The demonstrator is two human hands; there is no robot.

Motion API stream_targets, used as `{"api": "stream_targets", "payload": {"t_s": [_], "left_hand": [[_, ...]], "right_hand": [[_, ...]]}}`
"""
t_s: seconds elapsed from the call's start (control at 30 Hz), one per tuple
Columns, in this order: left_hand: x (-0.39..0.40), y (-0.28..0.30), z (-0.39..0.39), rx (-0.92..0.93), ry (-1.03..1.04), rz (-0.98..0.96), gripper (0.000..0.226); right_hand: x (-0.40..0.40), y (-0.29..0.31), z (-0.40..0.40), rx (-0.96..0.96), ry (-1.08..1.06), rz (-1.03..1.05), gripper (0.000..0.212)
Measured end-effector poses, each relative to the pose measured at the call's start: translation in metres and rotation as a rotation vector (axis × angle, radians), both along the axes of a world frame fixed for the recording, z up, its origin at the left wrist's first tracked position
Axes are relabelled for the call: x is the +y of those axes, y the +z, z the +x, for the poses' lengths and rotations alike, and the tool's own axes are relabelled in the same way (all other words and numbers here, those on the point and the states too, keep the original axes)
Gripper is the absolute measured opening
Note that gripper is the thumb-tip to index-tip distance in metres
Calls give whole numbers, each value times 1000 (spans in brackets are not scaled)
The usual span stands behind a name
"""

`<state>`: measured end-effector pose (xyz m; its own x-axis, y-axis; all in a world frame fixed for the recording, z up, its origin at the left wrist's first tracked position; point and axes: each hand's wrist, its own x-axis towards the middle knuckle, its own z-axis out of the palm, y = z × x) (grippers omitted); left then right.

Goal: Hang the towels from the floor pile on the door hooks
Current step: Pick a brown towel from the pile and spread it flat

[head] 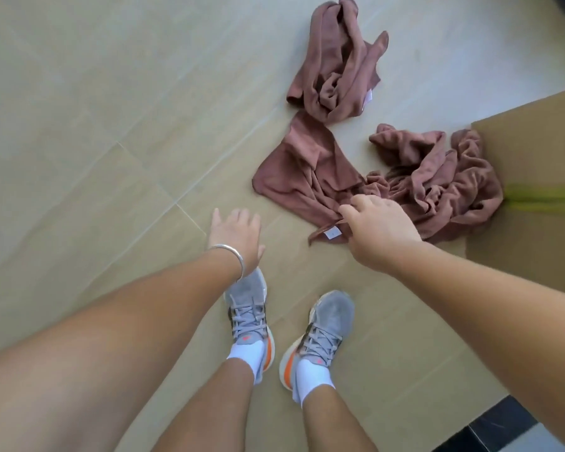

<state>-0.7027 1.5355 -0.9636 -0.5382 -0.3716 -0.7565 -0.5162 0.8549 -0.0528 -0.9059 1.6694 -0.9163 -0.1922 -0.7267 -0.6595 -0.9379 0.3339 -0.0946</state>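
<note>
On the floor (95, 109), right hand (377, 228) fingers pinched the nearest towel (310, 177) by its labelled corner; left hand (234, 234) hung open. Neighbouring crumpled towel (444, 181) touched it and risked dragging along.

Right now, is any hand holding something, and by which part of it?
The right hand pinches the nearest towel at its near corner, close to the white label. The left hand holds nothing.
</note>
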Motion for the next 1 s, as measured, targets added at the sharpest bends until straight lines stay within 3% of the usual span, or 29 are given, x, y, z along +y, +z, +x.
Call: {"api": "stream_targets", "payload": {"t_s": [0.1, 0.33, 0.43, 0.5, 0.6, 0.67, 0.87, 1.0], "left_hand": [[-24, -62, -5, 63, 157, -62, 70], [-59, -162, -43, 306, 536, 50, 78], [-66, -179, -58, 368, 646, -23, 61], [-68, -183, -61, 303, 714, 7, 46], [-66, -174, -53, 160, 714, 144, 20], [-63, -156, -35, 114, 711, 196, 21], [-82, -58, 35, 173, 744, 166, 29], [-126, 29, 60, 284, 769, 97, 28]], "right_hand": [[-42, -53, -13, 60, 71, -64, 33], [-147, -139, -50, 113, 208, -177, 43], [-179, -164, -49, 70, 327, -145, 68], [-190, -172, -43, 120, 450, -51, 67], [-186, -163, -32, 292, 536, 52, 29], [-177, -142, -27, 359, 490, 92, 17], [-167, -45, -12, 505, 471, 204, 22], [-209, 32, 0, 580, 425, 204, 29]]}}
